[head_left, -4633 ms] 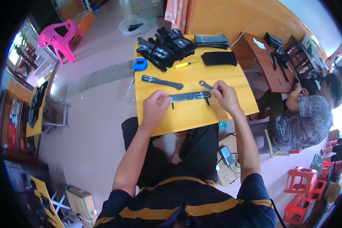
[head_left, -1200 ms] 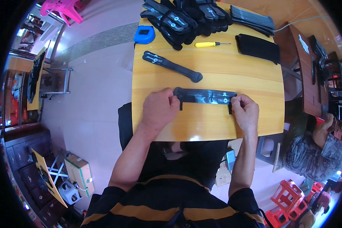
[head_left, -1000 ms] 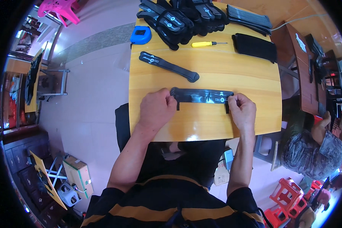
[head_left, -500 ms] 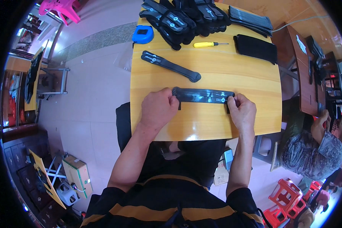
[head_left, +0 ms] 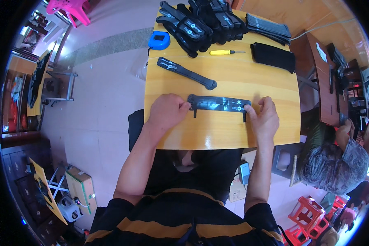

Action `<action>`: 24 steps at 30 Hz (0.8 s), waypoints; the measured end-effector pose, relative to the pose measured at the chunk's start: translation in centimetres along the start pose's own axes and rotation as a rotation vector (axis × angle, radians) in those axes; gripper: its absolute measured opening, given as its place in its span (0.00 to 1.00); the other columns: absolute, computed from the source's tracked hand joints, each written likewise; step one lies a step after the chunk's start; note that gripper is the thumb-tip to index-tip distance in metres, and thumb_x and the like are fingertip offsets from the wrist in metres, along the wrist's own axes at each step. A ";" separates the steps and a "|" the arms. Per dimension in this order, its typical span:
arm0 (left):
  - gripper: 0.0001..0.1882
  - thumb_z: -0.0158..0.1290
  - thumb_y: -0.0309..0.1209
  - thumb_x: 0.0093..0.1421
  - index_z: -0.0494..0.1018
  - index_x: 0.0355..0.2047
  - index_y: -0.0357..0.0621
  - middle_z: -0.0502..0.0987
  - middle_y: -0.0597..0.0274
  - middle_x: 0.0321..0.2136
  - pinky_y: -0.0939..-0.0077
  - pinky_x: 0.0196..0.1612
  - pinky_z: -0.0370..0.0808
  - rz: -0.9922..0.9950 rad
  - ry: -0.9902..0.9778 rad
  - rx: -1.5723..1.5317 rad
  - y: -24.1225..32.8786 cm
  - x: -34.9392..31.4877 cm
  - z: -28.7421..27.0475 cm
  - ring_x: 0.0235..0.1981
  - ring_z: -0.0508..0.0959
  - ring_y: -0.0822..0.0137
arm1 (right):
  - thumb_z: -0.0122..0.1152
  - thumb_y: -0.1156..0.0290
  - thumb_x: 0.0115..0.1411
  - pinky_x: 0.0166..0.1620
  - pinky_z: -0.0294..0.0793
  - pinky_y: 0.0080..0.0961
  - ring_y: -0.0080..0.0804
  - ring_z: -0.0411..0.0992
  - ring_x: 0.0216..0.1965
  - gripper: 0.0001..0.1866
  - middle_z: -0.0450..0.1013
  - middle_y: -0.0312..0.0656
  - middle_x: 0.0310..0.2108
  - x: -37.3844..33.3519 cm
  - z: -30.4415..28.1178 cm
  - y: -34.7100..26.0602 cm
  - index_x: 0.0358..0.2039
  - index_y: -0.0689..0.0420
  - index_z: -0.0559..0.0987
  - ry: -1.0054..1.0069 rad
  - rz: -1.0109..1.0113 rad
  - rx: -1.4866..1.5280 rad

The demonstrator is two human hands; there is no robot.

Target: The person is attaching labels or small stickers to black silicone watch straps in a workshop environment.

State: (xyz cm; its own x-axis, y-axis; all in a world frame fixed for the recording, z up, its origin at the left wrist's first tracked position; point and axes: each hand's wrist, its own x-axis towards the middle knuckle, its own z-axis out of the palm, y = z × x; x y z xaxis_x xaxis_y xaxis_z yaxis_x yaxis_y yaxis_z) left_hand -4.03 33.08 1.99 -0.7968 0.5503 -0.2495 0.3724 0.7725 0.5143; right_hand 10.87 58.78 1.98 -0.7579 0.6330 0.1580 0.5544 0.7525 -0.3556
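Observation:
A flat dark grey strap (head_left: pixel 219 103) with pale printing lies crosswise on the table near me, two short black tabs jutting from its near edge. At its left end my left hand (head_left: pixel 168 110) is closed, thumb and finger pinching the tip. My right hand (head_left: pixel 265 119) has its thumb resting on the right end, while its curled fingers stand raised and apart from the thumb. Beyond lies a narrow folded dark strap (head_left: pixel 187 74), slanted, with a rounded right end.
Toward the back are a heap of black-and-grey strapped pieces (head_left: pixel 192 28), a blue tape measure (head_left: pixel 159 40) and a yellow-handled screwdriver (head_left: pixel 220 52). Back right hold a black folded cloth piece (head_left: pixel 273 57) and a stack of grey strips (head_left: pixel 268 28). Another person (head_left: pixel 336 164) sits right of the wooden table (head_left: pixel 225 137).
My right hand's fingers have lifted away from the strap's right end, leaving the thumb there. The left hand stays at the left end. The whole view has shifted slightly.

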 end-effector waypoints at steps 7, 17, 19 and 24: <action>0.19 0.55 0.43 0.64 0.80 0.26 0.40 0.80 0.46 0.24 0.50 0.36 0.76 0.090 0.107 -0.174 -1.2 -1.8 0.7 0.28 0.80 0.44 | 0.68 0.60 0.60 0.70 0.56 0.54 0.53 0.58 0.71 0.37 0.62 0.54 0.68 -5.6 2.3 -5.8 0.66 0.62 0.67 -0.084 -0.556 0.112; 0.46 0.54 0.55 0.64 0.53 0.73 0.38 0.50 0.52 0.75 0.45 0.74 0.47 0.536 0.105 0.256 -1.1 -4.7 5.0 0.77 0.46 0.51 | 0.55 0.49 0.67 0.75 0.41 0.52 0.46 0.43 0.78 0.42 0.48 0.49 0.77 -7.0 4.2 -5.5 0.73 0.62 0.57 -0.278 -0.698 0.094; 0.48 0.53 0.57 0.64 0.52 0.73 0.39 0.49 0.52 0.75 0.45 0.75 0.46 0.537 0.098 0.262 -1.1 -4.9 4.9 0.77 0.46 0.53 | 0.53 0.47 0.67 0.75 0.42 0.51 0.45 0.44 0.78 0.43 0.48 0.49 0.77 -6.8 4.2 -4.5 0.74 0.61 0.56 -0.294 -0.694 0.090; 0.48 0.51 0.58 0.65 0.51 0.73 0.39 0.49 0.50 0.75 0.45 0.74 0.47 0.543 0.085 0.297 -1.2 -5.0 4.3 0.77 0.48 0.51 | 0.52 0.44 0.68 0.75 0.45 0.50 0.45 0.44 0.78 0.43 0.48 0.48 0.77 -6.0 2.1 -0.8 0.74 0.59 0.56 -0.274 -0.546 -0.022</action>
State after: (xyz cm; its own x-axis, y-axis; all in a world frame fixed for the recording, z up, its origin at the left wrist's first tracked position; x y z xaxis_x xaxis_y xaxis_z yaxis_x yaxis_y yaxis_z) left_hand 1.54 30.81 -0.95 -0.4875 0.8713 0.0561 0.8416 0.4519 0.2957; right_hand 14.24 54.04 -0.64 -0.9939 0.0869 0.0686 0.0653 0.9604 -0.2708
